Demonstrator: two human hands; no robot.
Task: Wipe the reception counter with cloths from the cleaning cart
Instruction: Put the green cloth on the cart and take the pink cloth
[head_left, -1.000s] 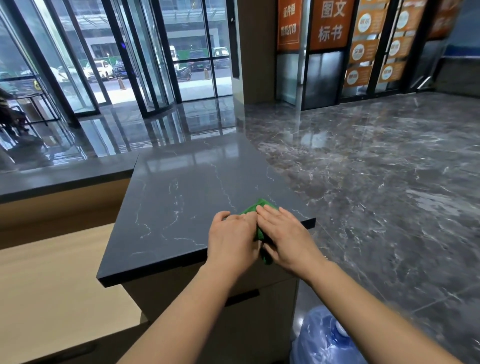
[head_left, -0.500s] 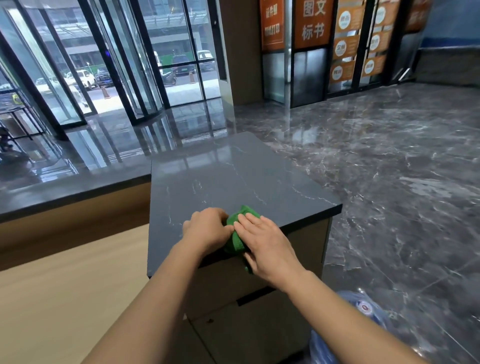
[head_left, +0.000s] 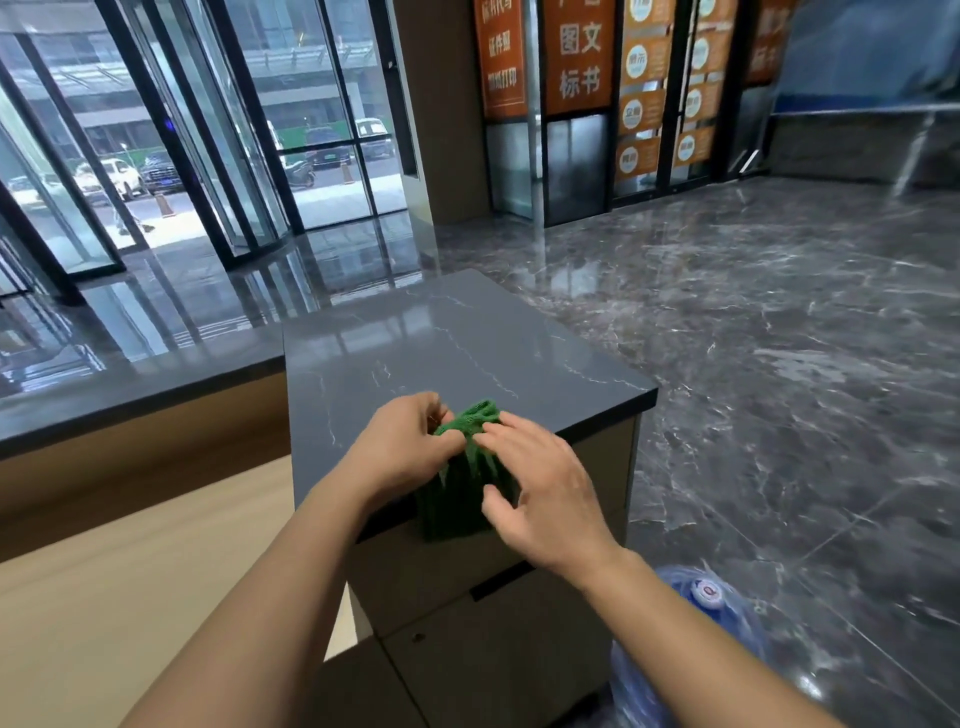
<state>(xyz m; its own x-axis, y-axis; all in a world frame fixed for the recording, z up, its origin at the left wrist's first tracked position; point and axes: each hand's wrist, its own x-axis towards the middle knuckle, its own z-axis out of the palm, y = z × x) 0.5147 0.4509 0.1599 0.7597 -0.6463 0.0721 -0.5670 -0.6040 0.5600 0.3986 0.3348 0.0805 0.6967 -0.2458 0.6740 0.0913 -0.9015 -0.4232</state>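
The left hand pinches the cloth up off the counter while the right hand, fingers spread, steadies it, probably for refolding.

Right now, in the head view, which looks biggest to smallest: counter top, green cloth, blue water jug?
1. counter top
2. blue water jug, unsure: nearer the camera, partly hidden
3. green cloth, partly covered

I see the worktop as a dark grey stone slab with thin pale veins, polished to a reflective gloss, and the floor has the same shiny veined stone look. The green cloth reads as soft, nubby fabric, matt against that shine. The cabinet front is smooth matt beige panel, and the water jug is translucent blue plastic.
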